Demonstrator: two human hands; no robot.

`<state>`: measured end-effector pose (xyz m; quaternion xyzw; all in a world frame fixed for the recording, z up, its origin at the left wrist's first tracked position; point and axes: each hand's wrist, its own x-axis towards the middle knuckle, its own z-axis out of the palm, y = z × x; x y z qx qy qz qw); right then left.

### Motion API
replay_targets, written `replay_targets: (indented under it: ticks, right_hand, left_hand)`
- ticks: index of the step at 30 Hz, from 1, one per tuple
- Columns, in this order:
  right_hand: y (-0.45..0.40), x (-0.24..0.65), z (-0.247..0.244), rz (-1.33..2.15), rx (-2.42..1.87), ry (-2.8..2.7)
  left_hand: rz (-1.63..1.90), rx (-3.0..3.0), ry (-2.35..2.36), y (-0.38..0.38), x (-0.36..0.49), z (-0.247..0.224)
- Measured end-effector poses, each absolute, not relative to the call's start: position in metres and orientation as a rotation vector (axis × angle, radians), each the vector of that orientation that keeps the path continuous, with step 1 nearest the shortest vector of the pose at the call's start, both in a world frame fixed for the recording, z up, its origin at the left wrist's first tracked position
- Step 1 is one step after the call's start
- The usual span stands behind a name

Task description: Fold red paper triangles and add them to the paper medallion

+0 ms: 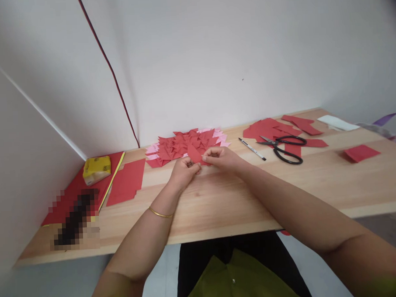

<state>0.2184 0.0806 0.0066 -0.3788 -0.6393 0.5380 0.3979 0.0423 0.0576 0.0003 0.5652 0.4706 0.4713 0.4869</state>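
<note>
Between my two hands is a small piece of red paper (194, 154), its pointed end up and its lower part partly covered by my fingers. My left hand (185, 172) pinches its lower left side with thumb and fingers. On its right edge, my right hand (218, 157) grips with thumb and forefinger. Directly behind the hands lies a spread pile of folded red paper pieces (171, 148), with folded pink paper pieces (152, 149) showing along its edges.
Black-handled scissors (276, 143) rest by red paper scraps (269, 127), with a pen (252, 149) to their left. A folded red sheet (362, 152) lies far right. At left are red sheets (129, 180), a yellow packet (96, 170) and a blurred dark object (76, 217). A wall (214, 64) stands behind.
</note>
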Motion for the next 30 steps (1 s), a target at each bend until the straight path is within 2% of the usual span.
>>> replay_targets:
  ticks: [11,21,30]
  right_hand:
    - [0.081,0.213,0.001,1.167,-0.980,-1.721]
    - [0.078,0.211,-0.003,1.338,-0.946,-1.682]
    - [0.080,0.209,-0.006,1.340,-0.924,-1.590]
  left_hand:
    - [1.279,1.168,0.938,0.063,0.041,-0.004]
    - [1.275,1.132,0.943,0.060,0.043,0.003]
    - [1.275,1.093,0.887,0.063,0.043,-0.005]
